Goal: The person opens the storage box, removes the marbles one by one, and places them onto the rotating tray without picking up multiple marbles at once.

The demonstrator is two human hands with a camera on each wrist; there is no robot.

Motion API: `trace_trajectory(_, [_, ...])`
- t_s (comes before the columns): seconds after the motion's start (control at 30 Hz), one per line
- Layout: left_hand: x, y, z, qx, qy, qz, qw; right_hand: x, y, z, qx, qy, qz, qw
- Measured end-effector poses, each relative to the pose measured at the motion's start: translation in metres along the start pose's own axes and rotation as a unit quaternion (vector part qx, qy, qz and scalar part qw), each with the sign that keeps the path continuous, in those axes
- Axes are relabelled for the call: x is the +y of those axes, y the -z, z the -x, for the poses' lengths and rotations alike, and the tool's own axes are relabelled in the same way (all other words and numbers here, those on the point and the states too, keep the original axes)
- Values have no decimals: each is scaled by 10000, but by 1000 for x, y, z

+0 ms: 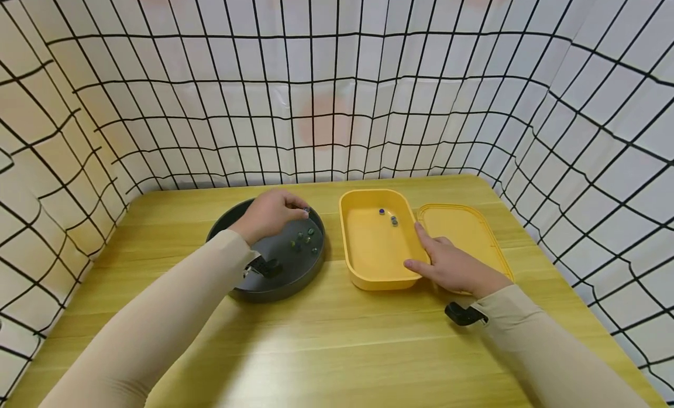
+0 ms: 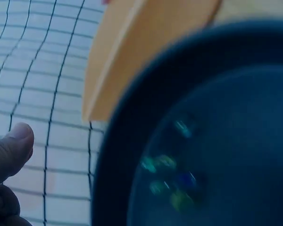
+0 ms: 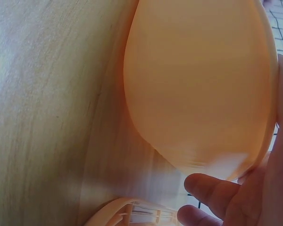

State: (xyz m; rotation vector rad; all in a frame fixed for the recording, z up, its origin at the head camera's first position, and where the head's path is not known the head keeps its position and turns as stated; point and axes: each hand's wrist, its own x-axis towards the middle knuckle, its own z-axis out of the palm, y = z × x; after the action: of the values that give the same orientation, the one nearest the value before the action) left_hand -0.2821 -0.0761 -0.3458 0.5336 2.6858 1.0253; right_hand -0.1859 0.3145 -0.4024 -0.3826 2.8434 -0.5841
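Note:
My left hand point(image 1: 272, 213) is over the far side of a dark round pan point(image 1: 271, 295), pinching a small bluish glass marble point(image 1: 306, 209) between thumb and fingertips. In the left wrist view only the thumb point(image 2: 14, 148) and some curled fingers show, not the marble. Several green, yellowish and blue marbles point(image 2: 181, 200) lie on the pan's floor. On the right, my right hand point(image 1: 450, 264) grips the right wall of a yellow rectangular box point(image 1: 371, 256), thumb at the rim. Inside the box lie a blue marble point(image 1: 381, 211) and greyish marbles point(image 1: 394, 220).
A flat yellow lid point(image 1: 463, 226) lies on the wooden table point(image 1: 337, 349), right of the box and partly behind my right hand. White walls with a black wire grid point(image 1: 326, 92) enclose the table's back and sides.

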Motion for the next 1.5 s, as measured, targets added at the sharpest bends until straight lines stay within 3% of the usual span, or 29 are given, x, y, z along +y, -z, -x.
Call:
trace_trajectory(0.3, [-33, 7, 18, 22, 259, -39, 9997, 0, 1, -1, 4, -51, 41, 10000])
trace_trajectory(0.97, [-39, 3, 22, 82, 319, 305, 9990, -1, 0, -1, -27, -67, 23, 10000])
trace_trajectory(1.17, [-22, -7, 15, 108, 79, 585, 9982, -2, 1, 1, -32, -59, 58, 10000])
trace_trajectory(1.5, [47, -54, -25, -9, -264, 1299, 9912, -2, 0, 1, -34, -56, -22, 10000])
